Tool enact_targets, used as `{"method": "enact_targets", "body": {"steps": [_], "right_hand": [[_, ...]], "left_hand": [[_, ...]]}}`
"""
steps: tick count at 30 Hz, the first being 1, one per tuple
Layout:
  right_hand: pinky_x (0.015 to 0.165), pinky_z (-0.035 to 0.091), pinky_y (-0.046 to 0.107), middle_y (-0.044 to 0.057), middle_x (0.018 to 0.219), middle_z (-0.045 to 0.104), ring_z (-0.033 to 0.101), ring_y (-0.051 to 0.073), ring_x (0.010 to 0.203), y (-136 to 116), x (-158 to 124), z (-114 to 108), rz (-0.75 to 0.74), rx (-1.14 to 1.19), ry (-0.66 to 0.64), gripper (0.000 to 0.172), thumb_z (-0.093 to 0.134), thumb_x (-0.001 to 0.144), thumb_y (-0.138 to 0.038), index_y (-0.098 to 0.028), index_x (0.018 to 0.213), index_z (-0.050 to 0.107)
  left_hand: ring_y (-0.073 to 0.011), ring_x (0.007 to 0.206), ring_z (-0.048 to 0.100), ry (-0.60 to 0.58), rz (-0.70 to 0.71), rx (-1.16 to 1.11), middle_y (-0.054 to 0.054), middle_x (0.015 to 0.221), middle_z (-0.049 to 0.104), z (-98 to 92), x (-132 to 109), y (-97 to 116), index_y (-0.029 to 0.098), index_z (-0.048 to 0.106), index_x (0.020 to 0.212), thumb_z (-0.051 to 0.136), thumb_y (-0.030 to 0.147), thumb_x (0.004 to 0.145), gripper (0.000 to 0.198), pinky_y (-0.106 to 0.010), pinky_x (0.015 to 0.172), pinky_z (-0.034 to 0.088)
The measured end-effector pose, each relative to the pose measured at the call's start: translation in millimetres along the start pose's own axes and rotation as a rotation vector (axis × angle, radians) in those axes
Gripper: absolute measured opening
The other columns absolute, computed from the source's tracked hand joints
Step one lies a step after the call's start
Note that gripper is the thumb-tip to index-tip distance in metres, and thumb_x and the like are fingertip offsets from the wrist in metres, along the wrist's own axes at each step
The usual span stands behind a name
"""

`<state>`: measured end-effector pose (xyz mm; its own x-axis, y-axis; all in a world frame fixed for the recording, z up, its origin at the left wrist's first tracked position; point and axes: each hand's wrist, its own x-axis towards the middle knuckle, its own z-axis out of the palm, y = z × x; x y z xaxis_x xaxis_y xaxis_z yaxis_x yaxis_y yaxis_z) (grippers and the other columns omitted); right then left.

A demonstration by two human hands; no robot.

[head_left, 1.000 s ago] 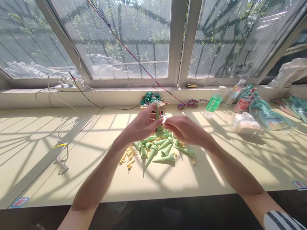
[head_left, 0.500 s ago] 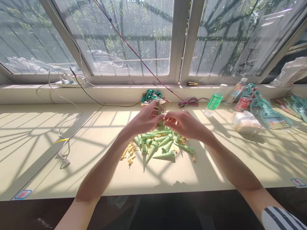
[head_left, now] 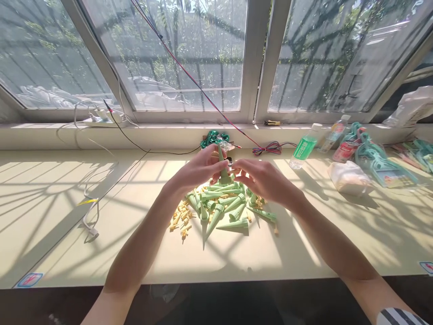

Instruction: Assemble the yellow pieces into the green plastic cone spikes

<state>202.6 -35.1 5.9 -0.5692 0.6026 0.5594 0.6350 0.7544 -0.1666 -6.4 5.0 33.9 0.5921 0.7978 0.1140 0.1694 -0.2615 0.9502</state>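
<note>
Beyond the near green cones [head_left: 215, 219], the left hand [head_left: 203, 166] is pinching one point-up cone [head_left: 224, 175] between thumb and fingers; just right, the right hand [head_left: 260, 175] is hovering half-curled, its hold unclear.

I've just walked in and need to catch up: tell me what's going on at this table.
A person is working with both bare hands over a table. The left hand holds a green cone, narrow end up. The right hand is close beside it, fingers bent; whether it grips anything is too small to tell. Below and in front of them lie more green cones, with small yellow pieces mostly on the left side.
</note>
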Motion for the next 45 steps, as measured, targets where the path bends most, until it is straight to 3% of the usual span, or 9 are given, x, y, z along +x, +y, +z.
{"method": "enact_targets", "body": {"steps": [8,17,23,30,36,45], "right_hand": [[0.059,0.033,0.025,0.007,0.091,0.066,0.057,0.014,0.070,1,1,1,-0.080,-0.168,-0.016,0.017,0.044,0.097,-0.012,-0.016,0.106,0.057],[0.065,0.037,0.024,0.008,0.099,0.067,0.061,0.014,0.078,2,1,1,-0.109,-0.085,0.032,0.019,0.043,0.098,-0.012,-0.016,0.111,0.056],[0.059,0.032,0.024,0.005,0.082,0.064,0.051,0.011,0.063,3,1,2,-0.049,-0.058,-0.011,0.015,0.044,0.099,-0.019,-0.015,0.097,0.058],[0.055,0.023,0.025,-0.002,0.060,0.050,0.035,0.009,0.051,-1,5,4,0.079,-0.014,-0.018,0.029,0.040,0.101,-0.028,-0.017,0.078,0.053],[0.054,0.020,0.026,-0.004,0.055,0.045,0.034,0.008,0.050,-3,6,6,0.235,0.054,-0.033,0.036,0.038,0.101,-0.030,-0.017,0.070,0.050],[0.055,0.023,0.024,-0.004,0.056,0.049,0.039,0.008,0.051,1,9,1,0.310,0.142,0.025,0.043,0.041,0.100,-0.046,-0.017,0.071,0.056]], "left_hand": [[-0.0066,0.046,0.046,-0.003,-0.028,-0.063,0.003,0.061,0.055,-1.0,1,1,0.019,0.049,0.098,0.067,0.038,0.086,0.028,-0.018,0.041,0.034],[-0.0039,0.044,0.040,-0.067,-0.035,-0.176,0.002,0.065,0.056,-2.2,1,3,0.017,0.050,0.097,0.067,0.034,0.087,0.026,-0.017,0.040,0.030],[-0.0052,0.046,0.044,-0.032,-0.019,-0.067,0.004,0.062,0.052,-0.3,1,-2,0.018,0.049,0.099,0.064,0.037,0.088,0.026,-0.017,0.042,0.032],[-0.0069,0.052,0.052,-0.051,0.027,0.102,-0.001,0.075,0.060,6.5,-2,3,0.018,0.046,0.102,0.055,0.031,0.093,0.018,-0.018,0.046,0.039],[-0.0074,0.051,0.055,-0.063,0.068,0.165,-0.001,0.076,0.061,10.7,-4,5,0.018,0.045,0.101,0.052,0.027,0.094,0.014,-0.018,0.046,0.043],[-0.0092,0.051,0.055,-0.015,0.089,0.059,0.002,0.064,0.057,5.5,-1,6,0.018,0.046,0.100,0.058,0.027,0.091,0.018,-0.020,0.046,0.043]]}}
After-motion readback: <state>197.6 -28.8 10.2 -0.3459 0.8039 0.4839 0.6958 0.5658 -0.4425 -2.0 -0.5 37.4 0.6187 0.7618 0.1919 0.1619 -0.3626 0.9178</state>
